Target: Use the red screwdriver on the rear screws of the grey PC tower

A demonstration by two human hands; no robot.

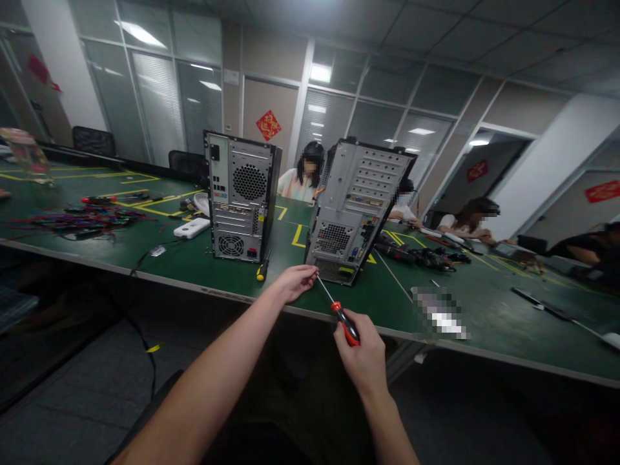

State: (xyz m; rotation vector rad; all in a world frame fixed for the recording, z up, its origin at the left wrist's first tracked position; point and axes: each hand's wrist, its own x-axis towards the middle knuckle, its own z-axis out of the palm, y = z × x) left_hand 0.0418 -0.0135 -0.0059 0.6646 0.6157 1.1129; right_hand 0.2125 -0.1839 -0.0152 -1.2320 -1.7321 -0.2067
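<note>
My right hand (363,345) is wrapped round the red and black handle of a screwdriver (345,321). The thin metal shaft points up and left to the lower left corner of a computer case (339,213), whose back panel faces me. At that corner my left hand (296,283) has its fingers pinched together beside the screwdriver's tip; what lies between them is too small to make out. To the left stands a second computer case (239,200), also back panel toward me. A yellow and black screwdriver (263,266) lies at its foot.
On the green table (184,258), a tangle of thin cables (82,219) and a white power strip (191,228) lie to the left. Black cables (421,255) and a blurred-out flat object (438,313) lie to the right. Several people sit across the table.
</note>
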